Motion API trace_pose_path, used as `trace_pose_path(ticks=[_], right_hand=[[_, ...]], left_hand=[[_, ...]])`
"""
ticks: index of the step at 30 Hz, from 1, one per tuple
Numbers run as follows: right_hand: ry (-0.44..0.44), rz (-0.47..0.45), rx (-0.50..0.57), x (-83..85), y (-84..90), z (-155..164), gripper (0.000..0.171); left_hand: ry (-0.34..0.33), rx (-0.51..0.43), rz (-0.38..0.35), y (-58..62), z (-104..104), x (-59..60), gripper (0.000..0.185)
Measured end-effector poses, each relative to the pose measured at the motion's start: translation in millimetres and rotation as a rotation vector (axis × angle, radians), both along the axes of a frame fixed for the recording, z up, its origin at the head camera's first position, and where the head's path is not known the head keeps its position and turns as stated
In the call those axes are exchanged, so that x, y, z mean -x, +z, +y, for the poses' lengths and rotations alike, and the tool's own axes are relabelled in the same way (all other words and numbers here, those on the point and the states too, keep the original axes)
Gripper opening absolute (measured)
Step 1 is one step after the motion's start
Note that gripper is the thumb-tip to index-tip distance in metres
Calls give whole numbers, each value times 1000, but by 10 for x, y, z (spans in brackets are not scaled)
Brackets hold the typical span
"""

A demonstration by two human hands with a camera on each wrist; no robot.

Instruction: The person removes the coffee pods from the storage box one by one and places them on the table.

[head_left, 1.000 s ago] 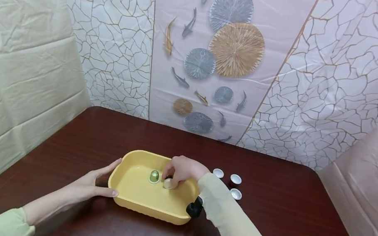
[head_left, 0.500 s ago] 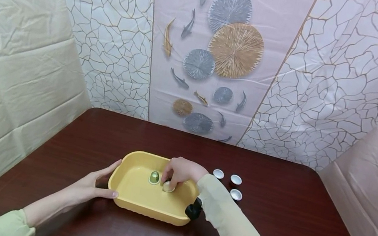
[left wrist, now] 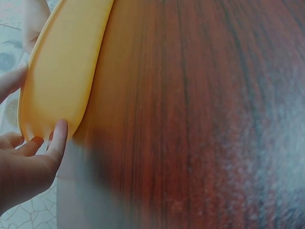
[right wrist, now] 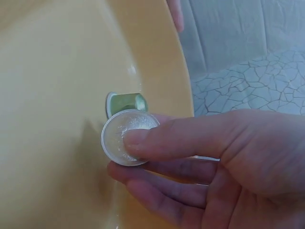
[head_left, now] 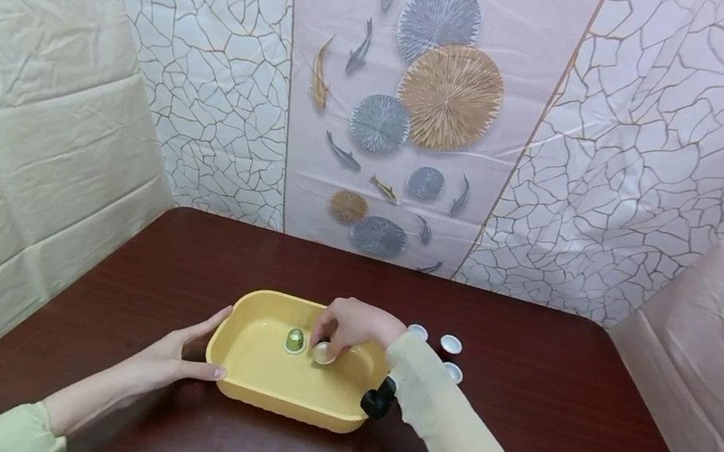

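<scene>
A yellow plastic tray [head_left: 284,400] sits on the dark wooden table. My left hand [head_left: 180,351] holds its left end, thumb at the near corner and fingers along the far side; the left wrist view shows the fingertips against the tray's end. Inside the tray my right hand [right wrist: 190,162] pinches a coffee capsule [right wrist: 114,131], thumb pressed on its silver foil lid. The fingers hide the capsule's body. Just left of it in the head view, a green coffee capsule [head_left: 294,340] stands on its rim on the tray floor.
Right of the tray, several capsules lie foil side up on the table, one being the far-right capsule [head_left: 450,344]; the right sleeve [head_left: 444,418] partly covers others. A black wrist device [head_left: 378,400] hangs over the tray's right rim. Patterned cloth [head_left: 373,204] hangs behind the table.
My right hand and the pinched capsule have risen slightly over the last half second, and the right forearm has shifted a little to the right. The left hand and tray stay put.
</scene>
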State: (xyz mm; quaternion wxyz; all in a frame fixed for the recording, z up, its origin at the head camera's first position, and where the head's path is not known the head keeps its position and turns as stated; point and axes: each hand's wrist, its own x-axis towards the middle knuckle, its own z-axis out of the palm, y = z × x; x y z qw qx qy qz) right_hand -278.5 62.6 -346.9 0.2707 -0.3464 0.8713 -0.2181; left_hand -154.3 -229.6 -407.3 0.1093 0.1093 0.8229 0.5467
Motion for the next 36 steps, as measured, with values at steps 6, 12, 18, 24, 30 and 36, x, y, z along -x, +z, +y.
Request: trace_pose_path(ticks=[6,12,18,24,30,36], right_hand=[[40,72,20,4,81,66,29],[76,143,67,-37,163,159,35],[32,112,168,-88,199,276,37],[-36,116,249,-117,204,379,36],[-111,138,319,-161,177,477,36],[-131,213,411,-184,133,580,34]], left_hand=[[-4,-5,4,-16,-6,-1,95],[-1,-1,1,-28,-4,-2,94],[3,3,-3,-18,-1,-7,94],[6,10,-4,-10,-1,-7,94],[4,12,0,-6,-3,-7,94],[1,11,7,-5,-6,-4,93]])
